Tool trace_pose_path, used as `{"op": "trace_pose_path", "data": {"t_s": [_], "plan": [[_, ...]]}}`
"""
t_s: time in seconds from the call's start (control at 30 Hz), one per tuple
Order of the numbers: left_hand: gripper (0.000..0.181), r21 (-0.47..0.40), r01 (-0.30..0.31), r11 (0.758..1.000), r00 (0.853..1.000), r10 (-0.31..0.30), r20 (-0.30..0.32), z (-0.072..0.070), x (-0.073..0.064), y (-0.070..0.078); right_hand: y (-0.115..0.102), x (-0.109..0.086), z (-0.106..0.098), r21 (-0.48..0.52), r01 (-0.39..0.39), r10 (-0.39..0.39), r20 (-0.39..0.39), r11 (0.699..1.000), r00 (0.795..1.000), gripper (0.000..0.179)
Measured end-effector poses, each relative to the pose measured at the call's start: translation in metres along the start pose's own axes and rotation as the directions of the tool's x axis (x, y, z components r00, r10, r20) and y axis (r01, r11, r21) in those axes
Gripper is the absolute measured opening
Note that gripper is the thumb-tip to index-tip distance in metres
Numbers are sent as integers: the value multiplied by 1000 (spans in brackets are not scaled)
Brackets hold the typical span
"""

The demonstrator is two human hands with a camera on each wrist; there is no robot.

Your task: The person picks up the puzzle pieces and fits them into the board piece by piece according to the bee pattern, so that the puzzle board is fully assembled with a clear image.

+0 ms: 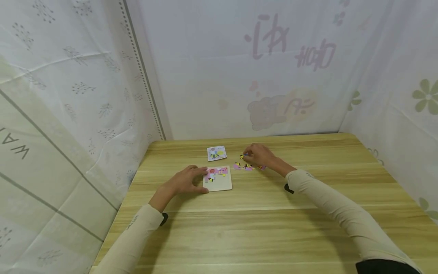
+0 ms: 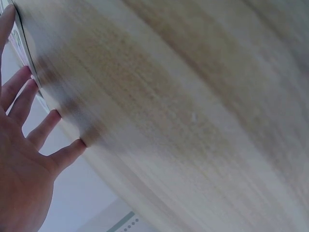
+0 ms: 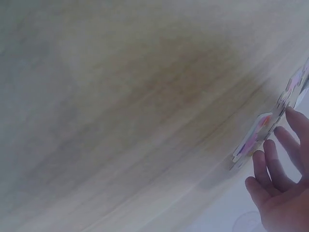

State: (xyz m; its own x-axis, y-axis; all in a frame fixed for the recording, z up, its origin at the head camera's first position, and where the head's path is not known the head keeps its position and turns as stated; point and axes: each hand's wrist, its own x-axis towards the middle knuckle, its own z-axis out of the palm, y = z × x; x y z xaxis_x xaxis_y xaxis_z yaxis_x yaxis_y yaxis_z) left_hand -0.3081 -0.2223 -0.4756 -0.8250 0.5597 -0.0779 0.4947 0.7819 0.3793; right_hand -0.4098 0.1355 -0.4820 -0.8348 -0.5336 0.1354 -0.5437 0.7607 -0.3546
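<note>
A square wooden puzzle board point(image 1: 220, 185) lies on the table, with several pink jigsaw pieces point(image 1: 217, 172) set along its far side. My left hand point(image 1: 186, 180) rests at the board's left edge, its thumb by the near corner and fingers by the far corner. In the left wrist view, the spread fingers point(image 2: 41, 130) touch the tabletop. To the board's right, my right hand point(image 1: 261, 155) pinches a small yellow-and-blue puzzle piece point(image 1: 242, 156) at its fingertips. Loose puzzle pieces point(image 1: 248, 167) lie just below that hand; one piece point(image 3: 252, 137) shows beside its fingers in the right wrist view.
A square picture card point(image 1: 216, 153) with a bee drawing lies beyond the board. The wooden table point(image 1: 219, 228) ends at printed curtains point(image 1: 205, 76) at the back and sides.
</note>
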Motion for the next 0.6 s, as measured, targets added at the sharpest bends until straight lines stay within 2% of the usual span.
{"op": "trace_pose_path", "data": {"t_s": [0.27,0.6], "plan": [[83,0,4,1000,1000,-4,-1,1,0,-1,-1,2,1,-6,4,-4,36,1000,999,23],[85,9,7,1000,1000,-6,-4,2,-1,-2,2,4,1,-13,122,-122,46,992,992,24]]}}
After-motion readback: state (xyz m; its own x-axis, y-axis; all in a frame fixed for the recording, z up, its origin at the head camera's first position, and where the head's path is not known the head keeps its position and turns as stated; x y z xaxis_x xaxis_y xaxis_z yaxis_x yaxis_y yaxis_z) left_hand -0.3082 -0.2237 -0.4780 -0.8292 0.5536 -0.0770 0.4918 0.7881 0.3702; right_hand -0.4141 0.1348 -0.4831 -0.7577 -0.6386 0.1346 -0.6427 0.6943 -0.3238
